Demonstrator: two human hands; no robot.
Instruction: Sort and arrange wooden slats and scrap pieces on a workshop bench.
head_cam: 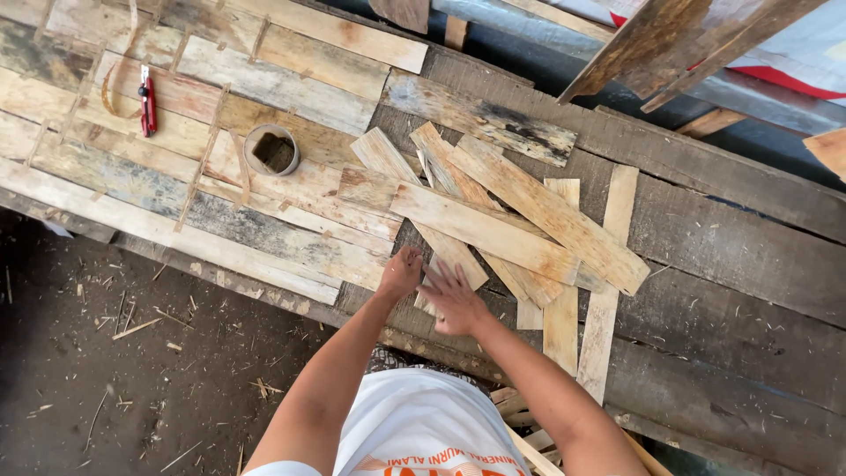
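The pile of thin wood slats (493,229) lies loose and crossed on the tabletop (705,264), unsorted. My left hand (401,271) curls on a slat's near end, fingers together; my right hand (454,300) rests flat, fingers spread. At ten o'clock: a round tin (271,150), farther a red cutter (146,101).

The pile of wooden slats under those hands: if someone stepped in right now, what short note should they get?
Left hand: loosely curled, resting on the near end of a pale wooden slat, gripping nothing.
Right hand: open and flat on the same end.
Loose pile of pale wooden slats lies crisscrossed on the rough plank workbench.
Red utility knife and short grey tube lie further left, untouched.
No slat lifted yet; pile is unsorted.
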